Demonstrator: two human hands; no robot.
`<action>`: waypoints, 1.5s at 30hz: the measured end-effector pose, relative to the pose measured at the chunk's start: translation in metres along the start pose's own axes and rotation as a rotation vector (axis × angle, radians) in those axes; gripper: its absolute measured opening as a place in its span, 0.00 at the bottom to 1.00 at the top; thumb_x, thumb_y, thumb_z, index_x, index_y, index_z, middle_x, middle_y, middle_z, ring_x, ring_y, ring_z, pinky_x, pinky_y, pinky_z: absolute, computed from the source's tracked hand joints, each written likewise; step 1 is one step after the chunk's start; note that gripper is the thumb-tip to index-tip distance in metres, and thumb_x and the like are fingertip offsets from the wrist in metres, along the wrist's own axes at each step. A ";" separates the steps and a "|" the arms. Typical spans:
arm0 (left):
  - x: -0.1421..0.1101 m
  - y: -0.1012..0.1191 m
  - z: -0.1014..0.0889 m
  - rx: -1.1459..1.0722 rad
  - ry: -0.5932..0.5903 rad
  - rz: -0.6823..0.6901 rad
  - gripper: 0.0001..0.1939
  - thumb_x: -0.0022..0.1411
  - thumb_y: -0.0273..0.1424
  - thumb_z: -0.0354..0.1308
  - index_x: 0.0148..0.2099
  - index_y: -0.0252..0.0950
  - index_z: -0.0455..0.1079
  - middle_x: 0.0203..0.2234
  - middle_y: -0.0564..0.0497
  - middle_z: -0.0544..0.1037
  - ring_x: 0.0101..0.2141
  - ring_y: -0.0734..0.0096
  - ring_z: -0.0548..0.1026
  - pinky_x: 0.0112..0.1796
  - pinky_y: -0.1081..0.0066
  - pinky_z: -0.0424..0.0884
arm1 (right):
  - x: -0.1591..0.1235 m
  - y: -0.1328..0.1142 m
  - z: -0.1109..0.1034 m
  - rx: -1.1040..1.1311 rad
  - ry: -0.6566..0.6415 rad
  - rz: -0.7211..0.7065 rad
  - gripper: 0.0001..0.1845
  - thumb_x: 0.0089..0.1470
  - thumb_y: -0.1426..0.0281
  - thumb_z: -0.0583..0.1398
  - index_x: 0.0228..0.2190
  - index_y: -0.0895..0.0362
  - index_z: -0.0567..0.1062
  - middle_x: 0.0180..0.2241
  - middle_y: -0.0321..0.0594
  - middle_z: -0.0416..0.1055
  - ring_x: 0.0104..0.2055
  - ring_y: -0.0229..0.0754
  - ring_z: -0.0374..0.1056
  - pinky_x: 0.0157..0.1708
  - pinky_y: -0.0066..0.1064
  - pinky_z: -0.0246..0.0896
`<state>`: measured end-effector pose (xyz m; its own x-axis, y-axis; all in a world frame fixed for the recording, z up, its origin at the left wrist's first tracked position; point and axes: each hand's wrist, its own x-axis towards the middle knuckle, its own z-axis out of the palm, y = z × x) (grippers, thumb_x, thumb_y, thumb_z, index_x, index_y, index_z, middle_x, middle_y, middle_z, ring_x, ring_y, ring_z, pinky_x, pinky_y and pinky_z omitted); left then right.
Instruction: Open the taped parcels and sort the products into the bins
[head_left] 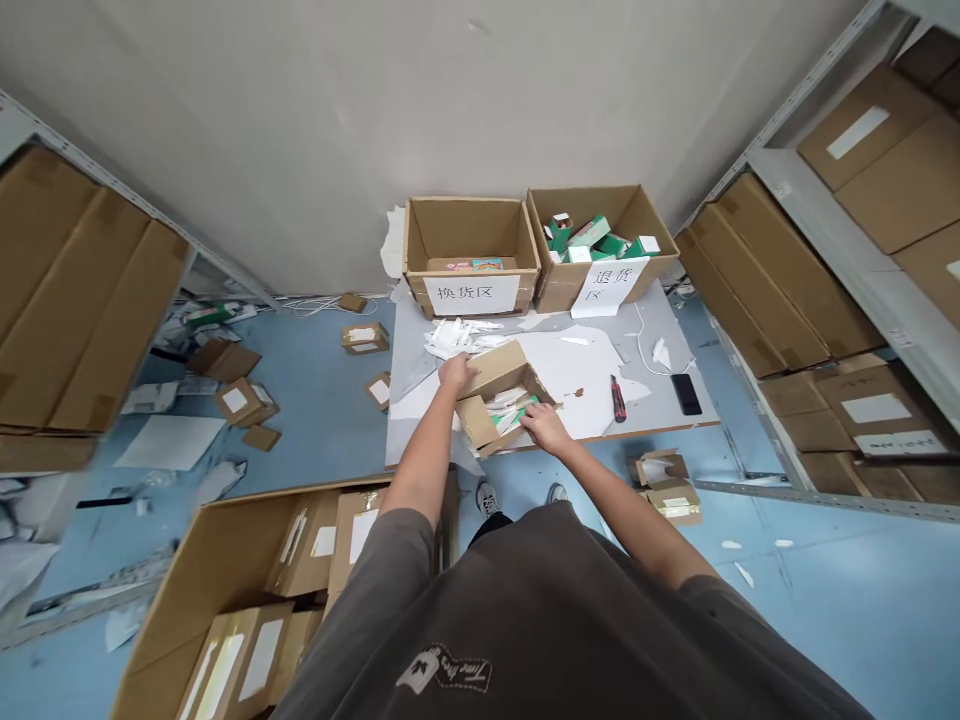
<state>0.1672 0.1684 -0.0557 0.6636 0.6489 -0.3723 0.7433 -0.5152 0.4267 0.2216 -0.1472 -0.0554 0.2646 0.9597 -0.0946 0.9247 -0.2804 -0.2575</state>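
Observation:
An opened cardboard box (pixel 477 420) with raised flaps sits at the front edge of the table. Inside it lie white paper and a green-and-white carton (pixel 510 418), partly covered. My left hand (pixel 454 373) is closed on the box's far left flap. At the box's near right side, my right hand (pixel 546 428) has its fingers bent over the rim, against the green-and-white carton; my fingertips are partly hidden. To the right on the table lie a red-and-black utility knife (pixel 618 399) and a black phone (pixel 686 394).
Two labelled cartons (pixel 472 294) (pixel 600 285) stand at the table's back; the right one holds several green-and-white boxes. Crumpled white paper (pixel 459 338) lies before them. A large carton (pixel 169 610) of parcels stands at my left. Shelves (pixel 795 180) flank both sides. Scraps litter the floor.

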 end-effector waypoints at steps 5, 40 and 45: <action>-0.020 -0.028 0.031 -0.169 -0.040 -0.184 0.19 0.64 0.46 0.67 0.53 0.43 0.75 0.49 0.46 0.85 0.50 0.55 0.82 0.46 0.66 0.73 | -0.035 0.024 0.012 -0.011 0.082 0.247 0.18 0.68 0.76 0.55 0.45 0.54 0.85 0.48 0.52 0.75 0.53 0.54 0.65 0.56 0.45 0.57; -0.181 -0.042 0.087 0.130 -0.202 0.344 0.44 0.41 0.44 0.84 0.61 0.43 0.78 0.80 0.39 0.45 0.77 0.33 0.47 0.70 0.41 0.61 | 0.029 0.050 0.068 1.036 0.217 0.583 0.41 0.52 0.64 0.63 0.67 0.55 0.72 0.56 0.45 0.80 0.65 0.53 0.73 0.65 0.49 0.67; -0.195 -0.030 0.119 0.212 0.030 0.307 0.13 0.61 0.34 0.73 0.48 0.38 0.82 0.80 0.40 0.47 0.77 0.34 0.49 0.67 0.38 0.65 | 0.044 0.058 0.059 0.743 0.202 0.626 0.46 0.53 0.68 0.64 0.72 0.60 0.65 0.61 0.56 0.75 0.67 0.63 0.68 0.67 0.52 0.64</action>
<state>0.0258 -0.0092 -0.0936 0.8580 0.4604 -0.2276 0.5129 -0.7911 0.3334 0.2708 -0.1228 -0.1315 0.7521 0.6003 -0.2719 0.2137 -0.6124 -0.7611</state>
